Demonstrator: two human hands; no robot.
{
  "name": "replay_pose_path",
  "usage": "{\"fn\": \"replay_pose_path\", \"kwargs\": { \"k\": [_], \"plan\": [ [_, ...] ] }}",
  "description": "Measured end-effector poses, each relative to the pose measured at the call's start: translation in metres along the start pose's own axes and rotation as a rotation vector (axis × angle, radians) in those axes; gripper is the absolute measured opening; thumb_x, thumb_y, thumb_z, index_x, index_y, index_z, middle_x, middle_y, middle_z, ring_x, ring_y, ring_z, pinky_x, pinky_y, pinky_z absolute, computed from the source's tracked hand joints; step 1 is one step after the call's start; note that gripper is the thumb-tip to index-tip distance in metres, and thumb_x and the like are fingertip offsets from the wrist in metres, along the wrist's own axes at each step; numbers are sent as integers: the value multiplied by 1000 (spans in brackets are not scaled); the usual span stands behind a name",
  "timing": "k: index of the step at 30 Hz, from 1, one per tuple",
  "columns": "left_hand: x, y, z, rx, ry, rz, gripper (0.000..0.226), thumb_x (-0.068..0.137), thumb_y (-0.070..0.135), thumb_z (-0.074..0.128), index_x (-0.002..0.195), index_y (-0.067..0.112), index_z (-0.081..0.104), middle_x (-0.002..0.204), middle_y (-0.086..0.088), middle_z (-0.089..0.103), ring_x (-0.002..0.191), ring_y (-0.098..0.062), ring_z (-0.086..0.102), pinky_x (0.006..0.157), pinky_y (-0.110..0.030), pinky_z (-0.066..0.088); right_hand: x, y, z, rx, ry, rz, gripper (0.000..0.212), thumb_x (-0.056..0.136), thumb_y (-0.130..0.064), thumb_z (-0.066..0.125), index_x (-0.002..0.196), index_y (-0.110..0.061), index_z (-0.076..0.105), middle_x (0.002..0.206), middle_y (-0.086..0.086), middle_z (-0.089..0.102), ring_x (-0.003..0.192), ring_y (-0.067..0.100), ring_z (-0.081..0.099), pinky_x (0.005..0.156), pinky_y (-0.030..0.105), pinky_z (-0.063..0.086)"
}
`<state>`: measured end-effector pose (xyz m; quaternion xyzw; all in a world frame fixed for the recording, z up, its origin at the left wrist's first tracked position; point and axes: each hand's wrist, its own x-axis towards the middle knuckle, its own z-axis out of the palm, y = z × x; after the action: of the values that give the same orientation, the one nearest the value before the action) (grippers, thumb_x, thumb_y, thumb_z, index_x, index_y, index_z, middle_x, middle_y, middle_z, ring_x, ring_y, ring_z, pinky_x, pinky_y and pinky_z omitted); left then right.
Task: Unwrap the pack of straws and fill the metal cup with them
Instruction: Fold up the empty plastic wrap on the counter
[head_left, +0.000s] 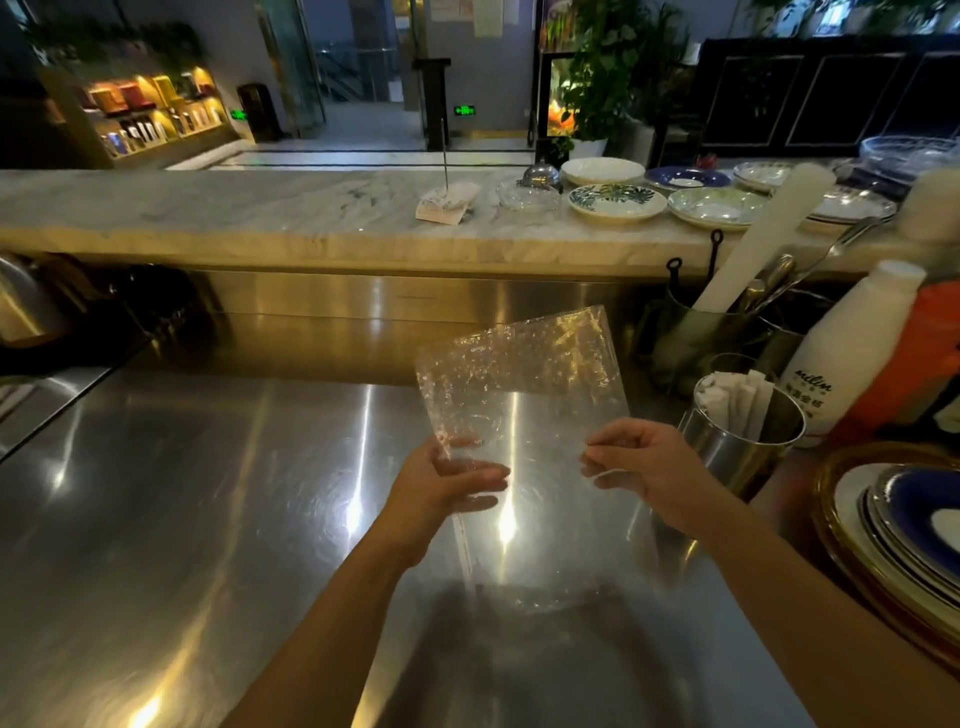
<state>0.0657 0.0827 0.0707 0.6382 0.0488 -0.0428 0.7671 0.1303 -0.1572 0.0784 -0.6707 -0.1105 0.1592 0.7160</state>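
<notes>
Both hands, left hand (447, 480) and right hand (641, 465), pinching clear wrapper (519, 384) beside straw-filled metal cup (737, 441), milk bottle (852, 358) behind.

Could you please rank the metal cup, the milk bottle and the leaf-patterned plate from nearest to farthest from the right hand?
From the right hand:
1. Metal cup, just to its right.
2. Milk bottle, farther right.
3. Leaf-patterned plate, on the marble counter beyond.

A steel worktop (208, 493) was lit in warm streaks, backed by a raised marble counter (234, 208). Beyond it, a pale polished floor (363, 130) was seen running to glass doors (358, 52). Lit display shelves (150, 111) were set at the left, leafy plants (602, 67) and dark panelled cabinets (831, 88) at the right.
</notes>
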Motion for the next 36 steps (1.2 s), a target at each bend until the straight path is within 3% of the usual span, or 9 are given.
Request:
{"fn": "replay_pose_path", "kwargs": {
  "k": [4,6,9,11,14,24,33,36],
  "plan": [
    [-1,-9,-5,48,149,77,8,78,3,67,85,3,64,73,-8,74,69,-26,71,55,-28,56,-2,7,-4,-21,8,23,8,77,-7,63,82,-6,68,72,7,73,69,22,69,57,24,55],
    [-1,-8,-7,32,205,99,2,82,7,64,82,6,65,74,-8,75,68,-25,71,55,-29,57,-2,10,-5,-52,14,43,9,79,-6,62,85,-4,67,72,7,74,68,21,70,55,23,54],
    [-1,-5,-9,9,187,77,18,74,20,71,88,9,65,77,-8,74,72,-26,71,57,-32,58,-1,13,-6,-44,22,65,11,76,-7,63,86,-2,67,72,8,74,68,24,70,53,24,54],
    [-1,-5,-8,38,146,37,30,69,15,76,95,9,63,79,-9,74,74,-27,71,58,-34,58,0,13,-6,-37,25,72,13,73,-9,65,84,-3,67,73,9,74,68,26,70,53,25,54],
    [-1,-7,-8,80,133,27,28,72,-1,72,96,6,60,77,-8,75,74,-28,71,60,-35,59,0,12,-6,-44,4,83,22,68,-20,67,85,-6,68,76,11,74,70,26,70,54,26,55],
    [1,-5,-14,55,119,28,9,79,-2,65,80,7,66,75,-11,74,71,-29,71,55,-33,57,2,18,-8,-22,-19,70,21,65,-17,67,84,-7,70,75,13,74,67,25,70,56,26,57],
    [-2,-6,-23,6,40,-23,20,81,-1,61,80,15,73,84,-11,75,79,-28,71,58,-33,57,2,29,-20,56,-153,158,22,71,-10,60,88,-14,73,81,14,74,72,25,71,53,27,55],
    [-2,-9,-27,28,0,-19,37,81,-17,47,75,8,74,82,-11,75,80,-29,71,59,-35,57,1,30,-20,36,-147,139,17,70,-2,60,79,-8,74,79,13,75,70,24,71,52,25,54]
  ]
}}
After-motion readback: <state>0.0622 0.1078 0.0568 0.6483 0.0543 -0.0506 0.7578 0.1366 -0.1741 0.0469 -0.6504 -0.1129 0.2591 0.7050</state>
